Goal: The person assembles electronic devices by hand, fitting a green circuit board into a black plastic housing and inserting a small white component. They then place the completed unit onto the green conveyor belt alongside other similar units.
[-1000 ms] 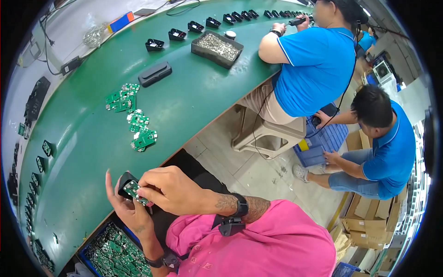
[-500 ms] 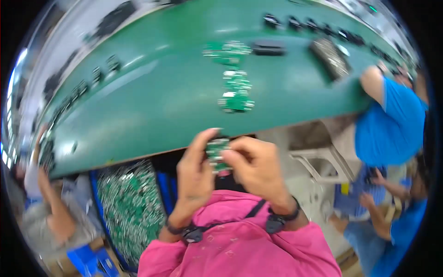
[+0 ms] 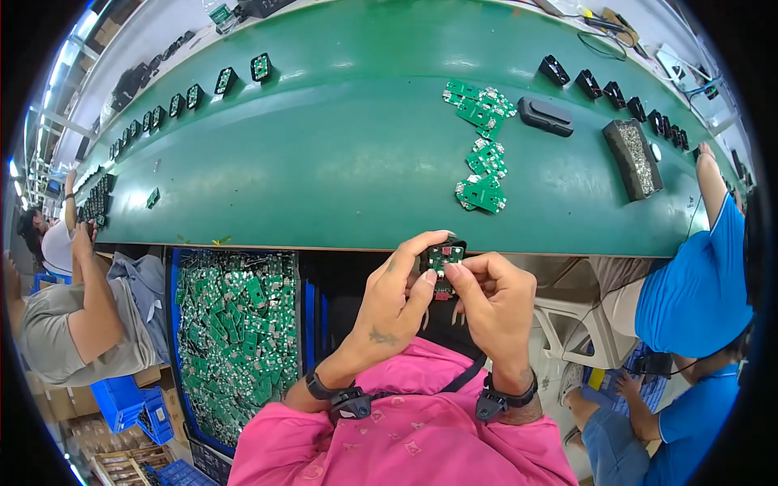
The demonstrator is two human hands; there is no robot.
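In front of my chest, just off the table's near edge, I hold a small green circuit board (image 3: 443,256) with reddish parts at its ends. It sits at a black housing (image 3: 457,242), whose rim shows behind the board's upper end; how far in the board lies is hidden. My left hand (image 3: 391,298) is closed around the left side, its thumb on the board's face. From the right, my right hand (image 3: 498,312) grips the same piece, its thumb pressing on the board. Some fingers of both hands are hidden behind it.
Loose circuit boards (image 3: 483,194) lie in a column on the green table (image 3: 324,162). Beyond them are a black case (image 3: 545,117) and a dark block (image 3: 632,160). Black housings (image 3: 194,97) line the far edge. A blue-edged bin (image 3: 173,308) holds many boards. People sit on both sides.
The view has turned, so the table and my hands appear farther right, and the picture is sharper. Both hands still hold the board, with both thumbs now on its face.
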